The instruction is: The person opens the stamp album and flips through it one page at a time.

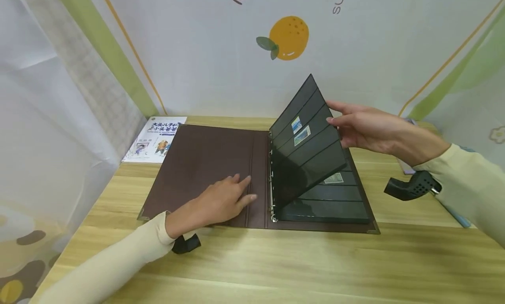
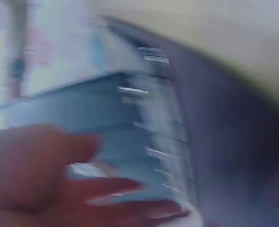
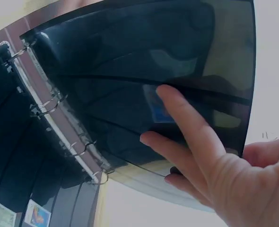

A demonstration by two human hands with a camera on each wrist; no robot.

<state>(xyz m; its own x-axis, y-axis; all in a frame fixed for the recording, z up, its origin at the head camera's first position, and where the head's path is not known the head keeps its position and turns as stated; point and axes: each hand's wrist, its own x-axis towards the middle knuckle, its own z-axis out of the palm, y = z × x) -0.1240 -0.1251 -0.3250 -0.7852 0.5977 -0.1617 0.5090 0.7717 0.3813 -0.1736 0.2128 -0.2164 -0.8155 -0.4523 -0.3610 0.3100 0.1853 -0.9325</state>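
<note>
A brown stamp album (image 1: 205, 159) lies spread on the table, its metal rings (image 3: 49, 111) along the spine. My right hand (image 1: 371, 126) pinches the outer edge of a black stamp page (image 1: 289, 172), which stands up at a slant from the rings. Its fingers (image 3: 191, 127) lie spread against the back of that page. Two stamps (image 1: 302, 136) show on the raised page, and another stamp (image 1: 334, 178) on the pages under it. Over the inside of the left cover, my left hand (image 1: 222, 201) has its fingers extended, close to the spine. The left wrist view is blurred.
A white picture book (image 1: 151, 139) lies at the back left, partly under the album cover. Beyond the right forearm a blue pen-like thing (image 1: 457, 216) rests on the wooden table (image 1: 300, 264). A curtain printed with an orange (image 1: 292, 36) hangs behind.
</note>
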